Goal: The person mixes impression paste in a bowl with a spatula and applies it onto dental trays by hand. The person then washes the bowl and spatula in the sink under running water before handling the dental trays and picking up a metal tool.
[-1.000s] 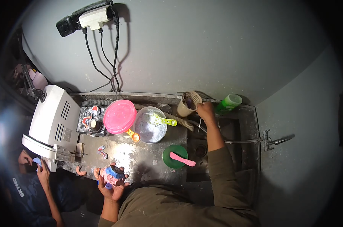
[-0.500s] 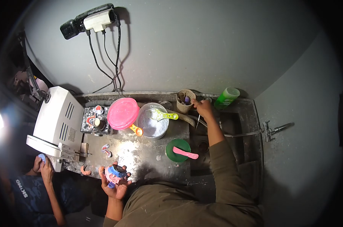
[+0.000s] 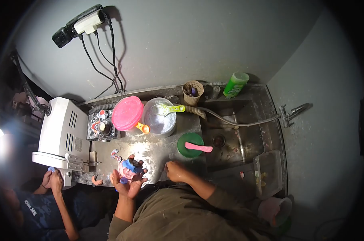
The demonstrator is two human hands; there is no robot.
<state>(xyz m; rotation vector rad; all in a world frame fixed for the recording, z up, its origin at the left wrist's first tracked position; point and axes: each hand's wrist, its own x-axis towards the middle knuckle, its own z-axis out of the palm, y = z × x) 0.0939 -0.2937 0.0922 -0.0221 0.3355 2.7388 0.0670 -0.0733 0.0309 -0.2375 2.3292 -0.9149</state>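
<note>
My left hand [image 3: 128,189] is palm up, fingers curled round a pink and blue dental impression [image 3: 130,170]. My right hand [image 3: 176,172] is closed a little to the right of it, over the counter's front edge. Whatever its fingers hold, if anything, is hidden. Beyond that hand sits a green mixing bowl [image 3: 183,151] with a pink spatula [image 3: 199,148] across it. A small arch-shaped piece [image 3: 115,154] and an orange one [image 3: 97,180] lie left of the impression.
A tub [image 3: 166,130] of white powder holds a green scoop [image 3: 178,108], beside a pink lid [image 3: 128,114]. A white machine [image 3: 61,132] stands left, near another person's hands [image 3: 53,180]. The sink [image 3: 254,108], woven cup [image 3: 193,97] and green bottle [image 3: 235,85] are right.
My right hand has come back from the woven cup, where a thin tool showed in it, to near my left hand. The left hand keeps the impression. The view has shifted slightly.
</note>
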